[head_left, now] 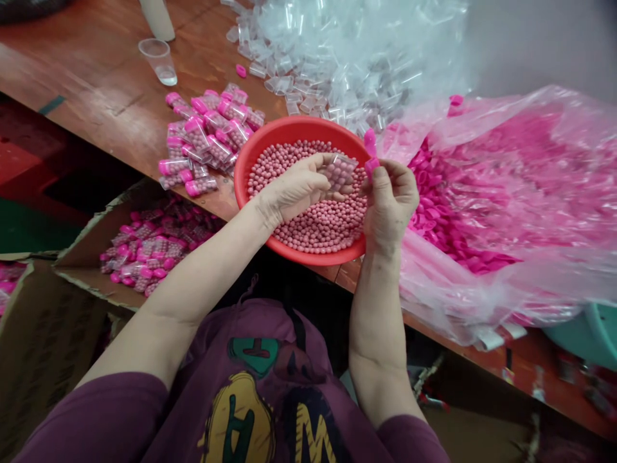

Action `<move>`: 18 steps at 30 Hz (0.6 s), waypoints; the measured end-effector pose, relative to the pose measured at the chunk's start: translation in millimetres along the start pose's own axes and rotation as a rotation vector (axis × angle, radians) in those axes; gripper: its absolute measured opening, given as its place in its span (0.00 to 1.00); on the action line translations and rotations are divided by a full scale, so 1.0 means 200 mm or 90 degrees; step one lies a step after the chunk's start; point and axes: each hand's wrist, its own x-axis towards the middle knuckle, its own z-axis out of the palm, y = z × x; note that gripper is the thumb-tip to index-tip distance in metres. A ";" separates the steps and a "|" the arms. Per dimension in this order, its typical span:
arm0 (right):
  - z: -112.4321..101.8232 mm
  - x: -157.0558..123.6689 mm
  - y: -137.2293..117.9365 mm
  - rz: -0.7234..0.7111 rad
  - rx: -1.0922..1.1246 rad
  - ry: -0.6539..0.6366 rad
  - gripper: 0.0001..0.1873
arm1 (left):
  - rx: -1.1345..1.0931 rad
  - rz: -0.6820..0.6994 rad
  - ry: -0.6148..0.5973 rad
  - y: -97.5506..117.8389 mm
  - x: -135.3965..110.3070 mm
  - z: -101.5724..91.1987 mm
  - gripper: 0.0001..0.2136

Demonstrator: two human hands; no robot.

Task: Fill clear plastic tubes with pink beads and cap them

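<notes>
My left hand (296,188) holds a small clear tube (340,171) filled with pink beads, above a red bowl (270,138) of loose pink beads (322,225). My right hand (389,199) pinches a pink cap (371,166) right next to the tube's open end, with a second pink cap (369,141) sticking up behind its fingers. Both hands hover over the bowl at the front edge of the wooden table (106,96).
A pile of filled, capped tubes (207,138) lies left of the bowl. Empty clear tubes (337,58) are heaped behind it. A plastic bag of pink caps (491,186) spreads to the right. A cardboard box (87,238) of finished tubes sits below the table. A plastic cup (159,61) stands far left.
</notes>
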 end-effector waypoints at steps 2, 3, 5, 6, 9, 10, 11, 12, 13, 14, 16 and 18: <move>0.01 -0.01 -0.02 -0.014 -0.010 0.003 0.32 | -0.001 -0.007 -0.007 0.00 0.00 0.00 0.27; 0.01 -0.01 -0.03 -0.024 -0.025 0.001 0.31 | -0.001 -0.011 -0.012 -0.01 0.00 -0.01 0.27; 0.02 -0.03 -0.08 -0.047 -0.064 -0.010 0.27 | -0.003 -0.011 -0.018 -0.01 0.00 -0.01 0.23; 0.03 -0.03 -0.11 -0.057 -0.083 -0.019 0.24 | -0.002 -0.009 -0.016 -0.02 0.00 0.00 0.20; 0.04 -0.04 -0.17 -0.075 -0.111 -0.035 0.18 | 0.015 -0.003 -0.002 -0.03 0.00 0.01 0.12; 0.04 -0.04 -0.18 -0.085 -0.106 -0.037 0.17 | 0.025 -0.001 0.005 -0.03 0.00 0.01 0.11; 0.05 -0.04 -0.18 -0.100 -0.093 -0.038 0.17 | 0.036 0.000 0.011 -0.03 0.00 0.02 0.09; 0.05 -0.04 -0.18 -0.118 -0.075 -0.039 0.18 | 0.045 0.001 0.017 -0.03 -0.01 0.02 0.09; 0.06 -0.04 -0.17 -0.135 -0.060 -0.041 0.19 | 0.052 0.001 0.025 -0.03 -0.01 0.03 0.09; 0.07 -0.04 -0.17 -0.150 -0.051 -0.041 0.20 | 0.057 0.000 0.032 -0.03 -0.01 0.03 0.08; 0.07 -0.04 -0.16 -0.167 -0.054 -0.034 0.19 | 0.061 -0.005 0.044 -0.03 -0.01 0.04 0.09; 0.07 -0.05 -0.16 -0.181 -0.069 -0.025 0.17 | 0.063 -0.006 0.050 -0.03 -0.01 0.05 0.09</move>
